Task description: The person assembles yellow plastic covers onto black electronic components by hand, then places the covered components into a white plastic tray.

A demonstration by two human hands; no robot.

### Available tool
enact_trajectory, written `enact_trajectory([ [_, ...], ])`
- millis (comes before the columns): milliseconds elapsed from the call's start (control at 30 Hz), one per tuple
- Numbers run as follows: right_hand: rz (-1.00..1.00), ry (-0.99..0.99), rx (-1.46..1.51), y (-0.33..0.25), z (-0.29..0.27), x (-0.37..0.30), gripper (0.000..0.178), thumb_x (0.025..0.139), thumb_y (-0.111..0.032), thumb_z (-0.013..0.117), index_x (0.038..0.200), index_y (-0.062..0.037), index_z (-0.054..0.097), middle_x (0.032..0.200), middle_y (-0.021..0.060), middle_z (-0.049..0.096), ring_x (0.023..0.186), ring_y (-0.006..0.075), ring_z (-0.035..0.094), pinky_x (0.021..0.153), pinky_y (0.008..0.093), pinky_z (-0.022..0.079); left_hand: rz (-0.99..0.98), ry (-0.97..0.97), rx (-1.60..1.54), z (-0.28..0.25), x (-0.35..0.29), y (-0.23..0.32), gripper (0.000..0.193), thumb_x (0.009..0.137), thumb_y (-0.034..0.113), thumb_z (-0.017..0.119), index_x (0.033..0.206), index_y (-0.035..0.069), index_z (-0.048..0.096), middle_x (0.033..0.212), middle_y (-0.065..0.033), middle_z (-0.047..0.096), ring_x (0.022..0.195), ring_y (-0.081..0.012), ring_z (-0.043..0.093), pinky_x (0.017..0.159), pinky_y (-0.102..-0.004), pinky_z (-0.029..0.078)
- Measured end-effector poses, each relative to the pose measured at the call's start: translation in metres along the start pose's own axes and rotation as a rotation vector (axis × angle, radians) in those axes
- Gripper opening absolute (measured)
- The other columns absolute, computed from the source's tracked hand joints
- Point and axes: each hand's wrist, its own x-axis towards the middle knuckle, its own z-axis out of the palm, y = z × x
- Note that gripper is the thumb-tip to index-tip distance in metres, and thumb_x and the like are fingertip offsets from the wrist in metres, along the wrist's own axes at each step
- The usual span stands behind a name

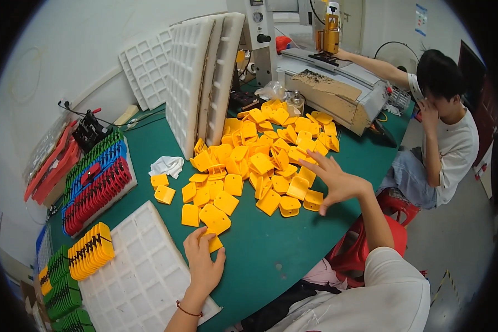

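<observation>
A heap of yellow plastic pieces point(260, 163) with rounded corners, some bent into an L and some with a small hole, covers the middle of the green table. At its near left side, my left hand point(202, 268) grips one yellow piece point(214, 244) between thumb and fingers; this piece lies close beside another yellow piece point(214, 219). My right hand point(337, 180) hovers over the heap's right edge with fingers spread and nothing in them. Left of my left hand lies a white gridded tray point(149, 260), with a row of yellow pieces point(91, 252) standing on its far left corner.
Rows of green, blue and red pieces point(97, 177) stand at the left. White gridded panels point(189, 83) lean upright behind the heap beside a machine point(260, 44). A co-worker point(448, 122) sits at the right, one hand at a yellow device point(331, 36). A red stool point(390, 243) is nearby.
</observation>
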Motion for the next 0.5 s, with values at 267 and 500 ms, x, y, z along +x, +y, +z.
enact_trajectory([
  [267,-0.056,-0.109,0.012,0.034,0.059,0.021,0.133,0.044,-0.068,0.076,0.147,-0.0243,0.004,0.151,0.0187,-0.005,0.134,0.0503,-0.011,0.107,0.0600,0.000,0.018,-0.003,0.040,0.001,-0.002,-0.003,0.033,0.072,0.008,0.066,0.103,0.001,0.054,0.122,-0.0165,0.042,0.116,-0.0343,0.036,0.100,-0.0422,0.029],
  [500,-0.174,-0.091,0.010,-0.015,0.085,0.050,0.120,0.058,-0.074,0.064,0.147,-0.0197,0.004,0.150,0.0214,-0.003,0.128,0.0597,-0.011,0.105,0.0635,0.005,0.018,-0.004,0.040,0.005,-0.002,-0.003,0.030,0.073,0.008,0.065,0.101,0.002,0.055,0.121,-0.0163,0.042,0.116,-0.0342,0.036,0.100,-0.0422,0.029],
])
